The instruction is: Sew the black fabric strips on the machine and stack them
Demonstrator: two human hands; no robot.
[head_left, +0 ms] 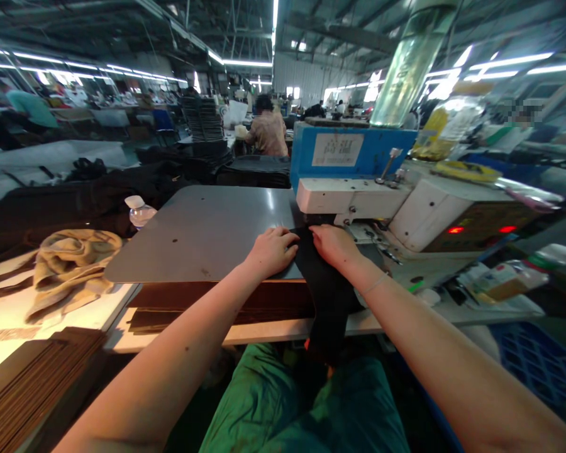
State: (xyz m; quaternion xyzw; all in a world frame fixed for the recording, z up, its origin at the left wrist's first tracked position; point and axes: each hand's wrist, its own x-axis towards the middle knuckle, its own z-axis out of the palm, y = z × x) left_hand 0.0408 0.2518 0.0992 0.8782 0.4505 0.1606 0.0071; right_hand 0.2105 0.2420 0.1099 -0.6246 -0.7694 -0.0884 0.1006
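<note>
A black strip of flat material (327, 286) lies under the white machine head (351, 198) and hangs over the table's front edge toward my lap. My left hand (272, 250) rests on the grey metal plate (207, 233), its bent fingers closed at the strip's left edge. Close to the front of the machine head, my right hand (334, 245) grips the strip's right side with fingers drawn together. The strip's far end is hidden beneath the head, and so are some of my fingertips.
Brown flat pieces (42, 377) are stacked at the lower left, near a crumpled tan cloth (70, 264). A clear bottle (140, 214) stands behind the plate. The blue box (330, 148) rises behind the machine head. A blue crate (538, 362) sits at the lower right.
</note>
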